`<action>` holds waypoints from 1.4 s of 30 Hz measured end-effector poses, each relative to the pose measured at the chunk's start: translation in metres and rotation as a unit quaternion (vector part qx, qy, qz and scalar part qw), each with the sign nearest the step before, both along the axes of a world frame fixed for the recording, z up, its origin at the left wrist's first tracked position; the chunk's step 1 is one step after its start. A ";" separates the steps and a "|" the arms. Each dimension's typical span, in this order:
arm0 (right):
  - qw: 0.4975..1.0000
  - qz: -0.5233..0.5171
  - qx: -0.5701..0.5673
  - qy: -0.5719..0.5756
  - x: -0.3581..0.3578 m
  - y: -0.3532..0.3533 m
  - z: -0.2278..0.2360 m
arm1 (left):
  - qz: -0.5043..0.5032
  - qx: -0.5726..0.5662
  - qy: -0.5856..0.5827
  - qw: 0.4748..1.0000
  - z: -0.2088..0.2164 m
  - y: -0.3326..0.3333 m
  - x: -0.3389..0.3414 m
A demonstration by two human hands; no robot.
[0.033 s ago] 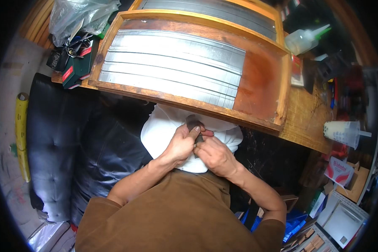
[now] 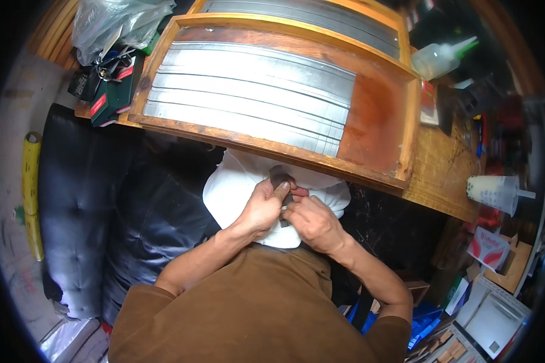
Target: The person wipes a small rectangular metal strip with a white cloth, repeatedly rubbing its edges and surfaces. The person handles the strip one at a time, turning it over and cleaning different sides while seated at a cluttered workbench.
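Close together over a white cloth [image 2: 230, 187] on my lap, both hands are closed. A thin dark brown strip [image 2: 277, 173] sticks up between the thumb and fingers of my left hand [image 2: 261, 206], and its lower part shows again beneath the fingers. Beside it, my right hand [image 2: 313, 222] has its fingers curled inward at the strip's lower part. Something small and pale shows at those fingertips, too small to name. The right hand's grip is partly hidden by its own knuckles.
Just beyond my hands is a wooden tray [image 2: 272, 144] with grey sheets [image 2: 248, 91] in it. A drink cup [image 2: 492, 189] and a squeeze bottle [image 2: 435, 60] stand to the right. Green boxes [image 2: 110, 104] sit at the left; a black padded seat [image 2: 157, 199] is beside me.
My right hand has shifted very slightly to the right and its wrist has turned a little. A bit more of the strip's lower part shows. My left hand stays put.
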State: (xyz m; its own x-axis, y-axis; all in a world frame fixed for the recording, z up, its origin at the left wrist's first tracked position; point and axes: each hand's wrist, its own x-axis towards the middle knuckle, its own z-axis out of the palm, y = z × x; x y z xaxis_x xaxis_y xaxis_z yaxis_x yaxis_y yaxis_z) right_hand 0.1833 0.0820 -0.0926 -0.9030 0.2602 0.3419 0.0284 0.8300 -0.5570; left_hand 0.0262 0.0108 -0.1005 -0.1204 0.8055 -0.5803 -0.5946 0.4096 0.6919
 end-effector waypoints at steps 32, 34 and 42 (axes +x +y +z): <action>0.959 -0.201 -0.197 -0.023 0.038 -0.021 0.070 | 0.030 0.031 -0.280 0.959 0.035 -0.024 -0.042; 0.926 -0.140 -0.350 -0.023 0.043 -0.025 0.077 | 0.024 0.033 -0.316 0.948 0.042 -0.021 -0.043; 0.910 -0.074 -0.408 0.013 0.038 -0.043 0.040 | -0.028 0.058 -0.396 0.916 0.041 -0.012 -0.027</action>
State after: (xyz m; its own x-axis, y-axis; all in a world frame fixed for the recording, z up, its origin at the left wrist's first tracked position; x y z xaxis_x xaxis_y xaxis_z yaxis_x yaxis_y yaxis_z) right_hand 0.2213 0.0392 -0.0526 -0.8316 0.5554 0.0007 0.0840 0.1271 -0.9883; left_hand -0.0011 -0.0012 -0.0592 0.3435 0.8599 -0.3777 -0.9095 0.4048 0.0944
